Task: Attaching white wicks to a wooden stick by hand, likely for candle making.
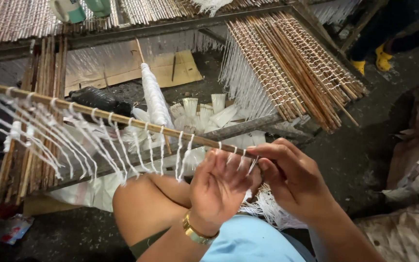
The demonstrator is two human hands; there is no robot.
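The long stick (112, 118) strung with white threads (98, 145) slants from upper left down to the 2 hands, its near end pinched by the right hand (297, 182) fingers, while the left hand (217, 189) fingers curl round a thread just beside it.

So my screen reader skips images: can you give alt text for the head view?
Two bare hands, left hand and right hand, tie white string loops along a thin wooden stick. Behind it, racks of similar sticks hold hanging white strings.
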